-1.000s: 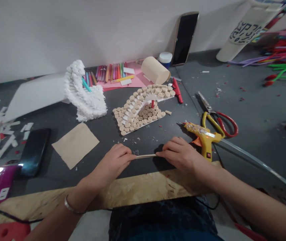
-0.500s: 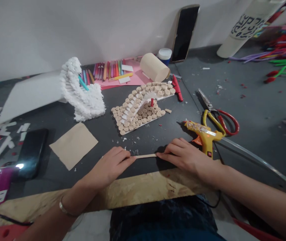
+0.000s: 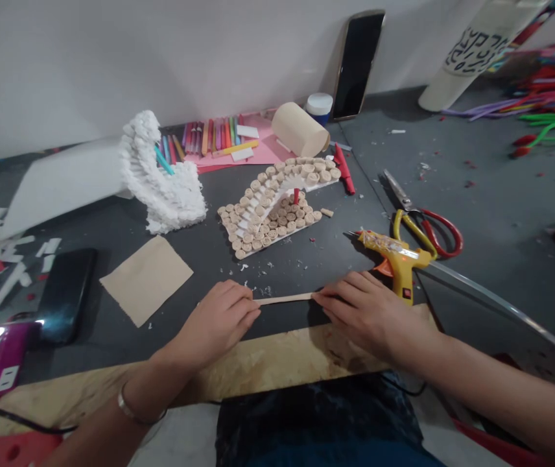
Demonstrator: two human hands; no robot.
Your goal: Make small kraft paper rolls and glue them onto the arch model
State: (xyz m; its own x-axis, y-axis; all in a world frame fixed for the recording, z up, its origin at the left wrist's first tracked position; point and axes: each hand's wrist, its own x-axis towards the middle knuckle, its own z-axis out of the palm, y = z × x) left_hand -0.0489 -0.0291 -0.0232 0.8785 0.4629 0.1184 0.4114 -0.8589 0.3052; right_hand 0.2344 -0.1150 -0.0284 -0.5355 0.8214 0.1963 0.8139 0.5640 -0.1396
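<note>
A craft stick (image 3: 283, 298) spans the gap between two separated hands, each end hidden where the left hand (image 3: 214, 322) and right hand (image 3: 366, 314) grip it. The right hand sits just below the glue gun (image 3: 397, 264).

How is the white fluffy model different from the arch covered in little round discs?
The white tufted model stands taller and looks bigger than the tan disc-covered arch. The white model has a soft, bumpy surface; the arch shows neat round discs. The arch sits on a flat base. Both curve and rest on the dark tabletop.
</note>
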